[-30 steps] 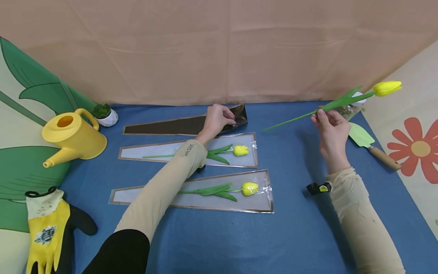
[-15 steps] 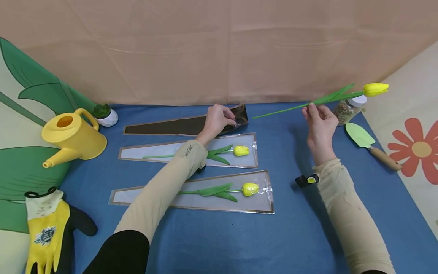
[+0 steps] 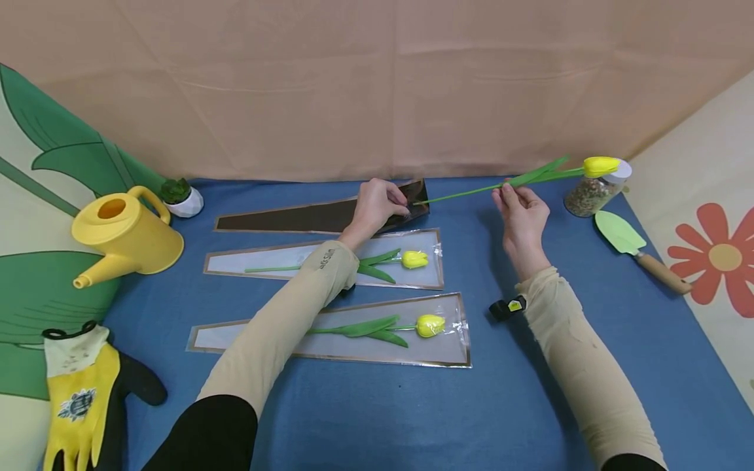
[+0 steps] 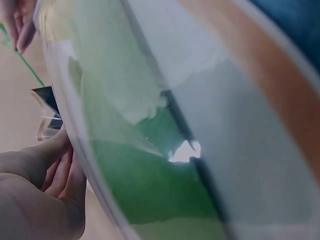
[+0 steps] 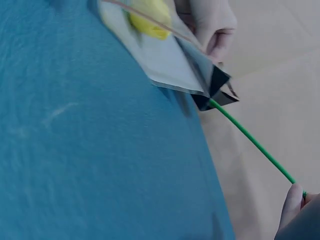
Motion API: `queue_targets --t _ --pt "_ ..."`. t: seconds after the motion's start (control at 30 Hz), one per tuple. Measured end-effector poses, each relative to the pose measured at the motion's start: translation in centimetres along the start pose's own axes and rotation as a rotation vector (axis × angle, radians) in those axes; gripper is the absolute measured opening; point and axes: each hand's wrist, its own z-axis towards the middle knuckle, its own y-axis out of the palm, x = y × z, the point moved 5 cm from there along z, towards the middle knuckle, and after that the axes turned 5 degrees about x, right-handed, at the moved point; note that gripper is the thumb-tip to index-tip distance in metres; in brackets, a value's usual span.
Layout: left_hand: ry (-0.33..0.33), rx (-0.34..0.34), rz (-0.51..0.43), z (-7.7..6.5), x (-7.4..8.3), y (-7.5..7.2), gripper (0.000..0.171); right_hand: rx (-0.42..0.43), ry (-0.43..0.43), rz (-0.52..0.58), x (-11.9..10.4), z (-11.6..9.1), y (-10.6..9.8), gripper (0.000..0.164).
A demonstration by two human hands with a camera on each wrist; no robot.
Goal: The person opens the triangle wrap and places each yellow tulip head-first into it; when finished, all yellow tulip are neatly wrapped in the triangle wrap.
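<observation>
My right hand (image 3: 522, 219) pinches the green stem of a yellow tulip (image 3: 599, 166), its bloom pointing right. The bare stem end reaches the mouth of a dark, tapered flower sleeve (image 3: 283, 219) at the back of the table. At that wide end, my left hand (image 3: 377, 206) pinches the film, and the mouth gapes. In the right wrist view the stem (image 5: 255, 141) enters between the parted dark edges. Two clear-fronted sleeves lie nearer, one with a tulip (image 3: 415, 259) and the front one with another tulip (image 3: 430, 325); my left forearm crosses over both.
A yellow watering can (image 3: 129, 242) and a small potted plant (image 3: 185, 203) stand at left, with a yellow-black glove (image 3: 85, 399) in front. On the right are a white-lidded jar (image 3: 589, 196) and a green trowel (image 3: 618, 230) with a wooden handle. A cloth backdrop (image 3: 389, 91) rises behind.
My right hand has carried the tulip leftward, bringing its stem end from open air to the dark sleeve's mouth. The left hand stays almost still, holding the film.
</observation>
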Motion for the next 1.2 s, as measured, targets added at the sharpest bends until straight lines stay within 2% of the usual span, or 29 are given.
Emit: queue_targets --t 0.17,0.57,0.9,1.2 --pt "0.001 -0.002 -0.007 0.1 0.0 0.1 0.011 -0.001 0.018 -0.008 1.0 -0.2 0.4 0.011" --pt "-0.003 0.013 -0.003 0.2 -0.1 0.1 0.01 0.025 0.015 0.046 2.2 -0.5 0.8 0.002" --pt "0.015 0.018 0.001 0.2 -0.4 0.1 0.008 0.014 0.036 0.014 3.2 -0.7 0.7 0.004" --pt "0.053 -0.013 -0.016 0.4 0.6 0.7 0.006 -0.016 0.059 0.004 4.4 -1.2 1.3 0.008"
